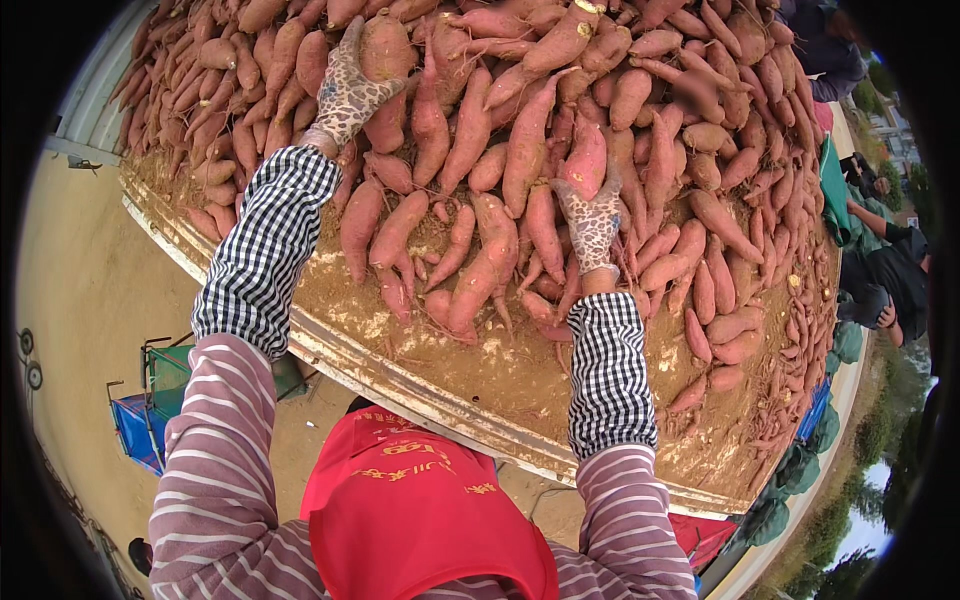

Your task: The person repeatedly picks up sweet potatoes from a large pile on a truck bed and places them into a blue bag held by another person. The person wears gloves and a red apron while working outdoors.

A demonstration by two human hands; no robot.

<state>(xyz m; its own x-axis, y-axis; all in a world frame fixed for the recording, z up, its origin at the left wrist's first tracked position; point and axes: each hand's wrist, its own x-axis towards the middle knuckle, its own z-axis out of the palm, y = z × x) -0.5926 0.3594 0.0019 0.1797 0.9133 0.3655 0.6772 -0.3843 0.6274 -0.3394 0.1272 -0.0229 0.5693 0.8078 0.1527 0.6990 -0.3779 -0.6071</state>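
A large heap of red-skinned sweet potatoes [474,135] lies on a soil-covered truck bed [480,375] before me. My left hand [349,94], in a leopard-print glove, rests at the upper left with thumb and fingers spread. It touches a thick sweet potato [385,49] and its thumb lies across the front; no firm grip shows. My right hand [592,225], gloved alike, has thumb and fingers around the lower end of a bright pink sweet potato [586,159]. That one points away from me, among others. Its underside and some fingertips are hidden.
The bed's metal edge [360,367] runs between me and the heap. Small, thin sweet potatoes [799,345] lie at the right. Beyond are green sacks [806,469] and a person in dark clothing [892,277]. Blue and green folding-frame containers [142,427] stand on the ground at left.
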